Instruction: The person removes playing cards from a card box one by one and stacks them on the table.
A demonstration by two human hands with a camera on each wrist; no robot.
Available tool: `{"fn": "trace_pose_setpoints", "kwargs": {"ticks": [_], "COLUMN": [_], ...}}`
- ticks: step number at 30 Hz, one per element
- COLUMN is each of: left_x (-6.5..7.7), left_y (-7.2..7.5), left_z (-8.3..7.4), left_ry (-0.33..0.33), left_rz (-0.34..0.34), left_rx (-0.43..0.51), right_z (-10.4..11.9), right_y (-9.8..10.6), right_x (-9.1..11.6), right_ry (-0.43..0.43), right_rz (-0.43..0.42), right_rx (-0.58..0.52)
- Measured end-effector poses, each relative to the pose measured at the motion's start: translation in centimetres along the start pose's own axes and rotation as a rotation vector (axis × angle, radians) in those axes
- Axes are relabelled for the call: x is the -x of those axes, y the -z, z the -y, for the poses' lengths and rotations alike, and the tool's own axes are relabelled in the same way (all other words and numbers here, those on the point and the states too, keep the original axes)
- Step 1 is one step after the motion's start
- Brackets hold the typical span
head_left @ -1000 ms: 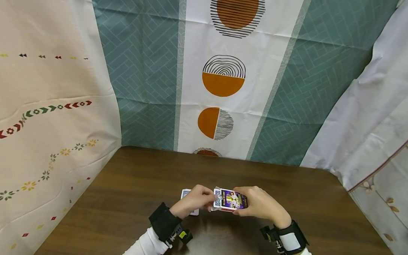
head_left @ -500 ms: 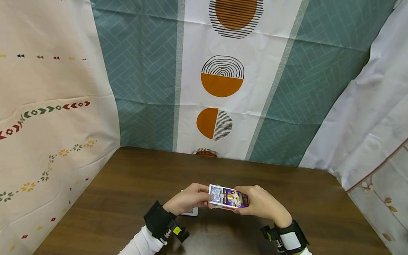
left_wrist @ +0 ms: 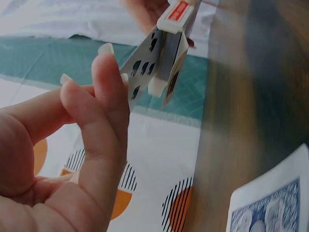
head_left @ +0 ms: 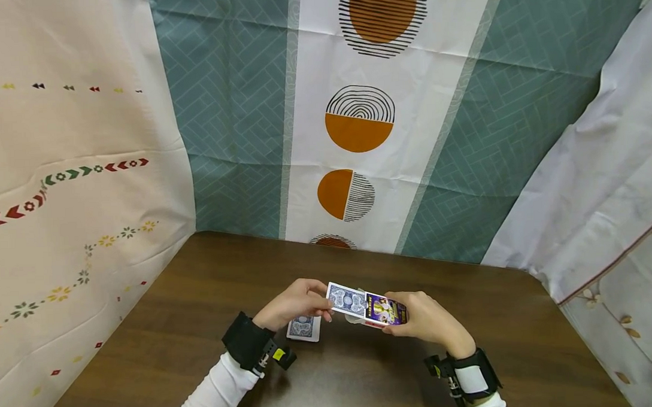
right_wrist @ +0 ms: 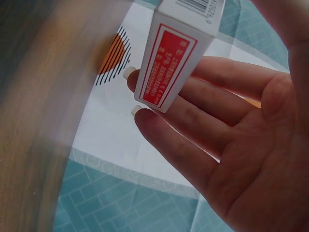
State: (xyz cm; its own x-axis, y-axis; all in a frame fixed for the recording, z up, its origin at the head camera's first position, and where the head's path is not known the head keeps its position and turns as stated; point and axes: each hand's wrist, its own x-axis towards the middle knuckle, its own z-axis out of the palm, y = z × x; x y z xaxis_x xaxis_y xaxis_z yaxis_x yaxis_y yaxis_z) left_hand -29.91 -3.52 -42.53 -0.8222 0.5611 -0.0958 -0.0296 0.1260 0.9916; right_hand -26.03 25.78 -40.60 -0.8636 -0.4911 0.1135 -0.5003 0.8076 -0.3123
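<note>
The left hand (head_left: 293, 304) is pinching one end of a blue-backed playing card (head_left: 347, 299) between thumb and fingers. The card is lying level with the mouth of a purple playing-card box (head_left: 385, 310), its far end meeting the box; how far it is reaching inside I cannot tell. In the left wrist view the card's underside is showing dark pips, and a loose flap (left_wrist: 175, 72) is hanging from the box's end beside it.

The right hand (head_left: 429, 319) is gripping the box at its opposite end, the fingers and thumb curling round its sides. In the right wrist view a red printed panel (right_wrist: 167, 70) is running along one narrow side, and a barcode (right_wrist: 195, 4) is showing on the adjoining face.

Other blue-backed playing cards (head_left: 304, 328) are resting on the brown worktop (head_left: 226, 273), just beyond the left hand's fingers and partly hidden by them. Both wrists are wearing black straps (head_left: 248, 343), and white sleeves (head_left: 216, 387) are covering the forearms. Behind the worktop, a teal-and-white cloth (head_left: 239, 188) is hanging, its white stripe bearing orange circles.
</note>
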Motion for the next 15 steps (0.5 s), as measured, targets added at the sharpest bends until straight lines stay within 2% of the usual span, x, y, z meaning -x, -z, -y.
{"fn": "trace_pose_setpoints", "kwargs": {"ticks": [9, 15], "left_x": [-0.4, -0.9], "left_y": [1.3, 2.7], "left_z": [0.2, 1.1], "left_ry": [-0.002, 0.003], "left_rz": [-0.173, -0.293], "left_rx": [0.006, 0.045], "right_z": [-0.2, -0.5], "right_y": [-0.1, -0.4], "right_x": [0.0, -0.2], "right_ry": [-0.012, -0.014], "right_rz": [0.017, 0.011], "right_rx": [-0.014, -0.001]}}
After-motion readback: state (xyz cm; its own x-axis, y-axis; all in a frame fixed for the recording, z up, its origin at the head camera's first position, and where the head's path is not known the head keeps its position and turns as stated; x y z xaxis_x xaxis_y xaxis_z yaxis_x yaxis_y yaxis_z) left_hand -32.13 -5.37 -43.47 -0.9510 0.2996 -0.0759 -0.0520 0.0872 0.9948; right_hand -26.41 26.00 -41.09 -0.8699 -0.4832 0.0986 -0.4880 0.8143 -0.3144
